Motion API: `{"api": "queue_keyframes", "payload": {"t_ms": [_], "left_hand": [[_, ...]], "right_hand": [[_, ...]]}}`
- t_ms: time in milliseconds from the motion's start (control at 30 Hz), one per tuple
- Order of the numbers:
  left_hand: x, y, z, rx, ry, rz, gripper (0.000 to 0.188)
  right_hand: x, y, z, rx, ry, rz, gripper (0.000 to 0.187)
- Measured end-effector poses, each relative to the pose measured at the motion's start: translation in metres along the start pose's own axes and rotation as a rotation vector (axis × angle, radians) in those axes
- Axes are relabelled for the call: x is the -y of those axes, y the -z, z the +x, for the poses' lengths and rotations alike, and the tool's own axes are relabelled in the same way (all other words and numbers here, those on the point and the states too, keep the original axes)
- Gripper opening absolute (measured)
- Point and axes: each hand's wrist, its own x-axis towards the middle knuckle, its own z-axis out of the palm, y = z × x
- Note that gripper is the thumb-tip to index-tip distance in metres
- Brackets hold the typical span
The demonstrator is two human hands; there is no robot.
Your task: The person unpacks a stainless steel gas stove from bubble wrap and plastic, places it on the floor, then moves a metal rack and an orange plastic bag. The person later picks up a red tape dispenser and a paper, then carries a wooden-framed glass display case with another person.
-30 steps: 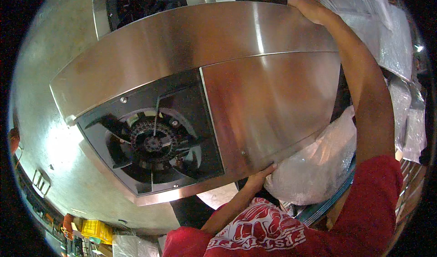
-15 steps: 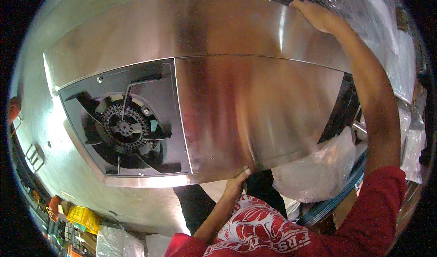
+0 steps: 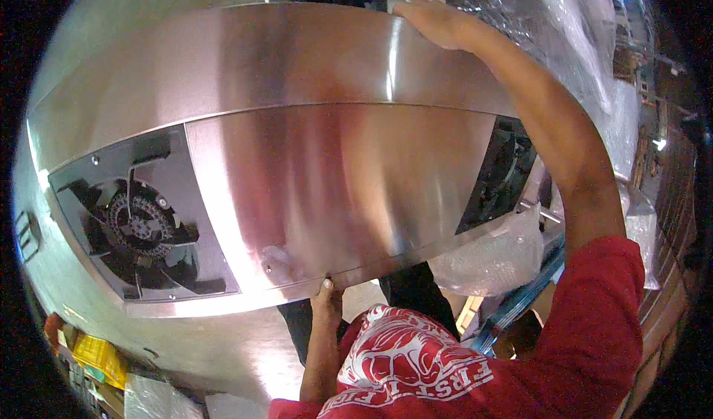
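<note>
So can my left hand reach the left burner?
Probably yes: the left hand grips the steel stove at its front edge, and the way to the left burner looks open, though the hand would have to let go.

A wide, silver stainless-steel stove (image 3: 319, 174) is spanning the space between the hands, its near edge meeting the left hand (image 3: 324, 304) and its far edge the right hand (image 3: 438, 25). Left of the left hand and farther out, a round black metal burner (image 3: 140, 226) is sitting in the stove's left end. Nearer than the right hand and to its right, a black four-sided panel (image 3: 497, 174) is lying in the stove. Right of the left hand, a clear, rounded bubble-wrap bundle (image 3: 490, 259) is lying beside the near edge. Right of the right hand, clear, crinkled plastic sheeting (image 3: 572, 48) is lying. Far left of the left hand, a yellow, boxy plastic crate (image 3: 102, 359) is standing.
</note>
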Motion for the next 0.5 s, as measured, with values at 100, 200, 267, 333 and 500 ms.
{"api": "queue_keyframes", "payload": {"t_ms": [100, 200, 267, 333, 500], "left_hand": [[-0.012, 0.012, -0.032, -0.086, -0.125, 0.124, 0.083], [-0.025, 0.001, -0.055, -0.134, -0.048, 0.332, 0.088], [-0.037, -0.010, -0.068, -0.187, 0.080, 0.045, 0.089], [-0.046, -0.015, -0.076, -0.119, 0.046, -0.073, 0.087], [-0.041, 0.005, -0.060, -0.128, -0.072, 0.063, 0.086]], "right_hand": [[0.035, 0.017, 0.007, 0.023, 0.171, -0.088, 0.033], [0.059, 0.032, -0.001, 0.068, 0.183, -0.161, 0.031], [0.071, 0.047, -0.008, 0.075, 0.075, 0.003, 0.028], [0.082, 0.057, -0.013, 0.011, 0.056, -0.161, 0.028], [0.096, 0.067, -0.007, 0.078, 0.062, -0.155, 0.031]]}}
